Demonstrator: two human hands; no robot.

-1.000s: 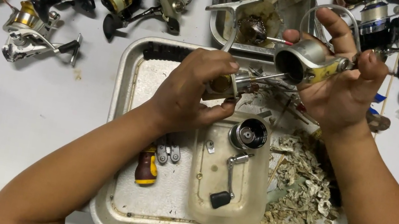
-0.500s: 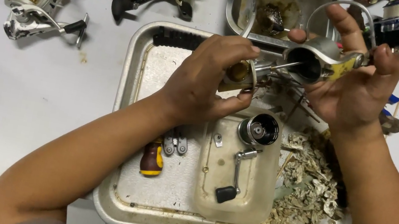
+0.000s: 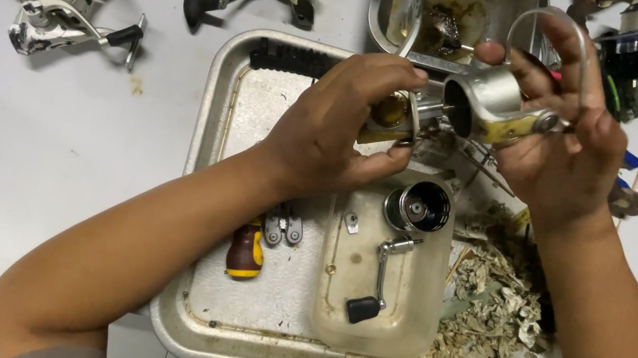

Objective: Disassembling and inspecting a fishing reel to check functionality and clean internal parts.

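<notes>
Overhead, left hand [image 3: 327, 132] gripping a small brass-coloured reel part [image 3: 392, 113], right hand [image 3: 560, 152] closed round a silver reel body [image 3: 494, 105], both above a metal tray [image 3: 200, 184]. Parts possibly touching; hard to tell. Spool [image 3: 417, 207] and crank handle [image 3: 375, 281] below in a shallow dish [image 3: 330, 312].

Reel body [image 3: 496, 105]: we see a silver, partly stripped fishing-reel housing with a yellowish patch, held up above the tray, its round open end turned toward the other piece.
Rotor part [image 3: 397, 114]: we see a small gold-and-silver round piece, just beside the housing's open end, mostly hidden by fingers.
</notes>
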